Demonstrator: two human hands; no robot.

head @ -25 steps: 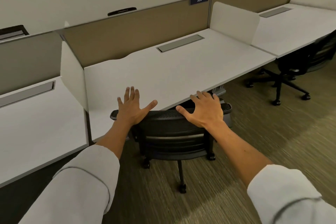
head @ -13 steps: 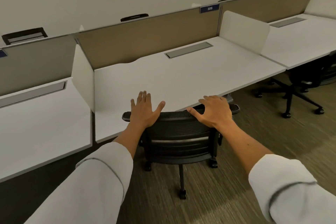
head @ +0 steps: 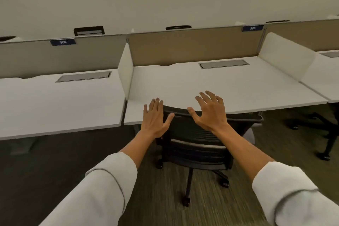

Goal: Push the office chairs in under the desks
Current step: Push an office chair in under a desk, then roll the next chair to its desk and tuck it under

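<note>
The left hand point(head: 155, 118) is spread flat with straight fingers, palm down, at the top left corner of the black mesh-backed office chair point(head: 194, 139); its thumb reaches toward the chair's top edge, and its fingertips overlap the front edge of the white middle table point(head: 238, 86). Whether the palm actually presses on the chair back or hovers just above it cannot be told. The right hand point(head: 210, 111) is also spread, fingers slightly bent and fanned, over the top right of the chair back, holding nothing; contact here is equally unclear.

The chair stands with its back right at the table's front edge, its seat hidden under the tabletop and behind the backrest. Only the dark central post and a few castors show on the striped brown carpet point(head: 165, 198). One armrest pokes out on the right beneath the tabletop.

Both forearms are bare, with light grey sleeves point(head: 102, 189) cut off by the bottom of the frame.

A white side divider point(head: 125, 71) separates this table from the white left table point(head: 55, 102); a tan back panel point(head: 192, 46) runs behind. A blue number plate point(head: 252, 28) reads 305, while a second plate on the left is too blurred to read. At the far right, another dark chair point(head: 328, 134) is cut off by the frame edge
</note>
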